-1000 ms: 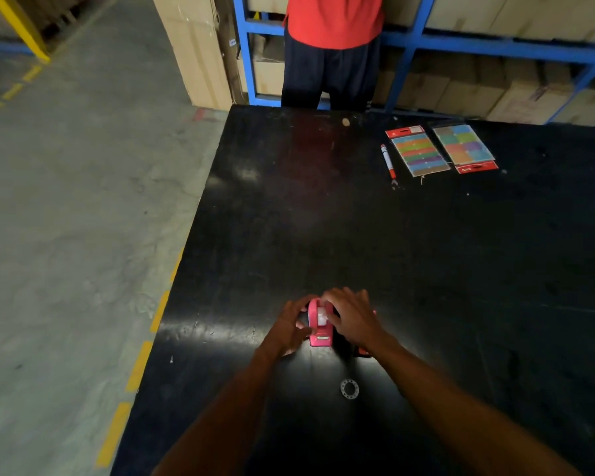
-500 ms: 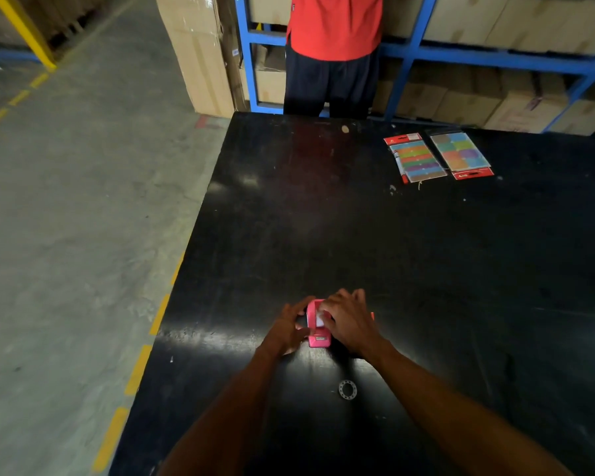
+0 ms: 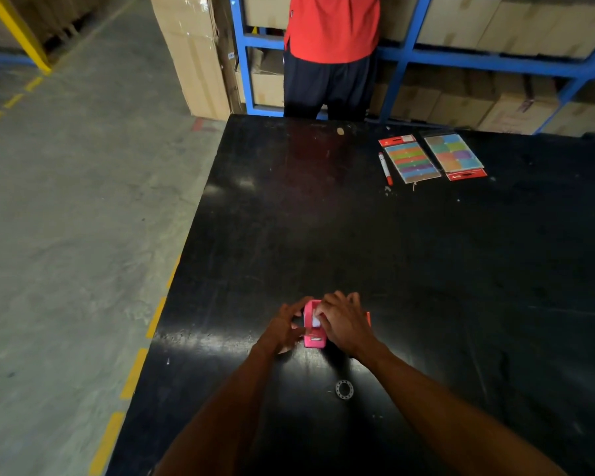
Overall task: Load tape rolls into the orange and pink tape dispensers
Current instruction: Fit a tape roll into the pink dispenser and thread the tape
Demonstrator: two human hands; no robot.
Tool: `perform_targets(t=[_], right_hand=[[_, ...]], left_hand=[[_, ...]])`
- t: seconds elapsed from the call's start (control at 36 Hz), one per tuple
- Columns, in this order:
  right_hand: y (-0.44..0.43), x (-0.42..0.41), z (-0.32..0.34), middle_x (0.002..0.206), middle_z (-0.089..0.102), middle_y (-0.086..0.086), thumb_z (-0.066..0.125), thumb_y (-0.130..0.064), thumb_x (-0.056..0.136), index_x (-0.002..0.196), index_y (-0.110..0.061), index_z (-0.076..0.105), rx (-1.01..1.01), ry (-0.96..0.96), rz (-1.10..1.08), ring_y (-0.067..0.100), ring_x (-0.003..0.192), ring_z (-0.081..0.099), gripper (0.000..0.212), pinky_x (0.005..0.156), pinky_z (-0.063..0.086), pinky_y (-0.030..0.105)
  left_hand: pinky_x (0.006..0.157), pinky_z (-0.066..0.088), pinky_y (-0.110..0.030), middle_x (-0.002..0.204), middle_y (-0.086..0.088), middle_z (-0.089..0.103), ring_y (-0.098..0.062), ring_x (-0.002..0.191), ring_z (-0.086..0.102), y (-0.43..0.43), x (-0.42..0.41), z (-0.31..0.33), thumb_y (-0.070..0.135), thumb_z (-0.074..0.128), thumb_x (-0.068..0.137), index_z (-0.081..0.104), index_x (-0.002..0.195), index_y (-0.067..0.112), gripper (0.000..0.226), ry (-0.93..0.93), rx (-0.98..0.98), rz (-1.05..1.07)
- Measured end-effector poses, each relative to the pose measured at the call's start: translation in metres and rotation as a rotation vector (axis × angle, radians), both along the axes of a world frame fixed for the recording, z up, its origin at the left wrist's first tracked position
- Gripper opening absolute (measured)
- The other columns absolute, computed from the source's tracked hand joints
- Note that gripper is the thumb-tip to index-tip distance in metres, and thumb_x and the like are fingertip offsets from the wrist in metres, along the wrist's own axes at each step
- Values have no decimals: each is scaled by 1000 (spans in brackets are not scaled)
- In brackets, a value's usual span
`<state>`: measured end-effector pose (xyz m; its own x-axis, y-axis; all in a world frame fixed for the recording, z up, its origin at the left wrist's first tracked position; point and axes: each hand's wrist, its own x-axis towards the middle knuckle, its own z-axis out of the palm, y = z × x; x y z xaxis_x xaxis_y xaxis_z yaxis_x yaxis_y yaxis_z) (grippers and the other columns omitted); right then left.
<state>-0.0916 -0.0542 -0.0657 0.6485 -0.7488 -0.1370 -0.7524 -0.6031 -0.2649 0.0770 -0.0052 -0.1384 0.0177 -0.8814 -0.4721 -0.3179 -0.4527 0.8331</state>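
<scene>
Your pink tape dispenser (image 3: 313,329) is a small glossy plastic block with a white roll showing on top, sitting on the near part of the shiny black table (image 3: 323,235), long axis running toward you and away. Your left hand (image 3: 284,329) pinches its left side, your right hand (image 3: 340,322) wraps over the top, hiding most of the orange dispenser (image 3: 368,319) behind. A clear tape ring (image 3: 344,389) lies flat just nearer you.

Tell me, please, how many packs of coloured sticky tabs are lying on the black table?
2. One pack lies at the far side of the table, beside a red pen; the other pack lies just right of it.
</scene>
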Motion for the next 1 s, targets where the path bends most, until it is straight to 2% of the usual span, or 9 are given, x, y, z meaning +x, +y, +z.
perform_targets(t=[0.17, 0.25, 0.42, 0.47, 0.56, 0.64, 0.75, 0.86, 1.0], right_hand=[[9, -3, 0, 102, 61, 1, 32, -35, 95, 92, -20, 63, -29, 7, 36, 20, 97, 49, 34, 85, 28, 39], [20, -6, 2, 103, 61, 2, 37, -33, 96, 89, -19, 64, -37, -5, 67, 22, 97, 50, 31, 86, 33, 42], [42, -17, -4, 111, 63, 6, 53, -27, 93, 104, -15, 65, -30, 11, 85, 26, 101, 55, 21, 95, 39, 48], [48, -17, -5, 111, 62, 8, 52, -27, 94, 106, -13, 65, -14, 15, 81, 27, 102, 56, 23, 99, 38, 50], [54, -14, -11, 106, 63, 7, 54, -27, 93, 100, -14, 65, -8, 11, 57, 26, 98, 57, 18, 94, 44, 48], [57, -12, -20, 109, 63, 7, 55, -26, 92, 105, -15, 66, 1, 11, 45, 28, 99, 59, 20, 94, 45, 49], [60, -8, -20, 111, 64, 6, 51, -27, 95, 108, -17, 66, -9, -12, 16, 26, 101, 59, 21, 91, 43, 44], [63, -5, -23, 101, 70, 3, 63, -22, 89, 97, -20, 69, -11, -27, -38, 22, 92, 65, 10, 86, 48, 38], [62, 2, -28, 110, 70, 7, 59, -16, 93, 105, -15, 68, 24, 44, -79, 25, 100, 64, 15, 96, 43, 40]], left_hand=[[75, 53, -34, 120, -11, 52, -30, 97, 62, -1, 0, -6, 26, 78, 74, 43, 131, 56, 73, -10, 30, -5], [70, 52, -30, 120, -15, 52, -29, 88, 62, 0, 0, -7, 17, 75, 76, 41, 123, 65, 75, 5, 22, -3], [69, 51, -25, 121, -14, 47, -14, 86, 55, 2, -3, 4, 7, 76, 77, 41, 128, 52, 76, -4, -25, 1], [75, 54, -37, 122, -11, 48, -15, 88, 56, 3, -2, 5, 9, 76, 78, 42, 135, 46, 76, -16, -28, -2], [77, 51, -27, 124, -9, 48, -18, 98, 58, 3, -3, 9, 14, 75, 80, 39, 141, 40, 75, -47, -34, -34], [83, 51, -30, 121, -6, 45, -21, 102, 56, 4, -4, 11, 10, 74, 80, 39, 142, 34, 75, -16, -31, -27], [94, 54, -43, 121, -5, 45, -24, 106, 57, 5, -4, 15, 15, 76, 79, 37, 131, 54, 76, -22, -22, -21], [89, 54, -38, 117, -2, 46, -20, 101, 57, 5, -6, 19, 19, 77, 79, 36, 136, 49, 77, -27, -9, -19], [86, 55, -42, 117, -7, 47, -28, 102, 59, 6, -7, 22, 12, 78, 76, 41, 126, 59, 77, 32, -1, 11]])
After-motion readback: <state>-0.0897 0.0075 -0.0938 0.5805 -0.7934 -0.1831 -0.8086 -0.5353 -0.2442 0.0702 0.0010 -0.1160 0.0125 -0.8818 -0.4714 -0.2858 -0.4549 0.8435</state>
